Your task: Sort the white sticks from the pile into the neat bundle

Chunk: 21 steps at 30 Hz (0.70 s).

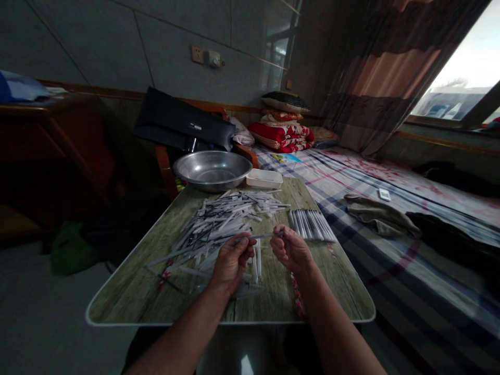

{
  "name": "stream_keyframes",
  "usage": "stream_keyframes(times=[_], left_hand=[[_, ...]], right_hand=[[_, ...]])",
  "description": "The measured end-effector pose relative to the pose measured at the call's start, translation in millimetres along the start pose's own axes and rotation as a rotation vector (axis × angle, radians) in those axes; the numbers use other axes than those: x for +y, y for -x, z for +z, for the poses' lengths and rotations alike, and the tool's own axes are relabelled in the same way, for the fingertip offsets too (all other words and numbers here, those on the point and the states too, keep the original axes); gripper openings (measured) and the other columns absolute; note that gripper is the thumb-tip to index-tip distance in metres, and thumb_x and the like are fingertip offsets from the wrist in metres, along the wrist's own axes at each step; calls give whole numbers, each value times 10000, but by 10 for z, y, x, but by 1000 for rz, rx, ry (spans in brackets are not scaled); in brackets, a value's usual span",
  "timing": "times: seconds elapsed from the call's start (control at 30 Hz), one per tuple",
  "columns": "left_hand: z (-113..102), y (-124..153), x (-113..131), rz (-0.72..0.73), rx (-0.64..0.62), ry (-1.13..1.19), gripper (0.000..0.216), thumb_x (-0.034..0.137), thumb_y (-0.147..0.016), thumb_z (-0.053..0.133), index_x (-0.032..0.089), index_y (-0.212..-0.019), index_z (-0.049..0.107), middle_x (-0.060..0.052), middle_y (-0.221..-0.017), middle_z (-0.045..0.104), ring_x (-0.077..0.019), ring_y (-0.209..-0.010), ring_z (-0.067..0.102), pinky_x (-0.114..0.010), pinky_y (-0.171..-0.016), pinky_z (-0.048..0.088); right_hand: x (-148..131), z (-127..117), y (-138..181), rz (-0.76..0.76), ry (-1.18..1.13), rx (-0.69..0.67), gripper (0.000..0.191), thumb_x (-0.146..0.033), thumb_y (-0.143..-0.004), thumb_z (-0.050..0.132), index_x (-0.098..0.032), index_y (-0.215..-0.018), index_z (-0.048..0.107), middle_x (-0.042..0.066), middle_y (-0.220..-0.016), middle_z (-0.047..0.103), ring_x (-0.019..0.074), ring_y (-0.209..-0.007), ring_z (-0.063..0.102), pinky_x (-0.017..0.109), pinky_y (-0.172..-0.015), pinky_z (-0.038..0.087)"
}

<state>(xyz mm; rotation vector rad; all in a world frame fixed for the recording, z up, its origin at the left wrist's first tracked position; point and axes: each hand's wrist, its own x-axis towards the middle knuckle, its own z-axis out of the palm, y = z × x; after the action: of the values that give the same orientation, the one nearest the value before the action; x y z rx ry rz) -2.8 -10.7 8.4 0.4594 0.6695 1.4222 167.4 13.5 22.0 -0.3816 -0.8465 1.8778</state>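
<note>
My left hand (230, 260) and my right hand (291, 250) are both closed in a pinch on the two ends of one thin grey-white stick (260, 237), held level above a small wood-patterned table (133, 291). Just beyond the left hand lies a loose heap of similar sticks (219, 221), some pale, some dark. To the right of my right hand, a neat row of white sticks (312, 225) lies side by side near the table's right edge.
A metal basin (213, 169) and a shallow white tray (264, 178) stand at the table's far end. A bed with a striped sheet (390, 250), a crumpled cloth (377, 214) and folded red bedding (283, 135) runs along the right. A dark cabinet stands left.
</note>
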Motion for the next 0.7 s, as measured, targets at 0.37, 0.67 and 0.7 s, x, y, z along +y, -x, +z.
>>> stream_keyframes(times=[0.37, 0.67, 0.7], left_hand=[[-4, -69, 106, -101, 114, 249, 261, 289, -908, 570, 101, -792, 708, -74, -639, 714, -97, -491, 627, -180, -495, 531], [-38, -106, 154, -190, 101, 436, 345, 279, -950, 496, 109, -731, 703, -63, -607, 683, -74, -479, 573, -157, -458, 474], [-40, -107, 153, -195, 98, 449, 353, 276, -953, 491, 107, -726, 702, -63, -604, 679, -73, -479, 568, -156, -457, 471]], right_hand=[[-2, -30, -48, 15, 148, 95, 550, -601, -762, 614, -214, -1151, 580, -34, -636, 552, 101, -465, 456, 190, -380, 292], [162, -188, -747, 60, 1574, 271, 190, -95, -717, 556, -135, -857, 679, 55, -799, 687, 161, -745, 611, 242, -667, 439], [178, -179, -816, 80, 1679, 237, 206, -77, -709, 557, -131, -854, 692, 72, -827, 698, 179, -788, 619, 254, -705, 439]])
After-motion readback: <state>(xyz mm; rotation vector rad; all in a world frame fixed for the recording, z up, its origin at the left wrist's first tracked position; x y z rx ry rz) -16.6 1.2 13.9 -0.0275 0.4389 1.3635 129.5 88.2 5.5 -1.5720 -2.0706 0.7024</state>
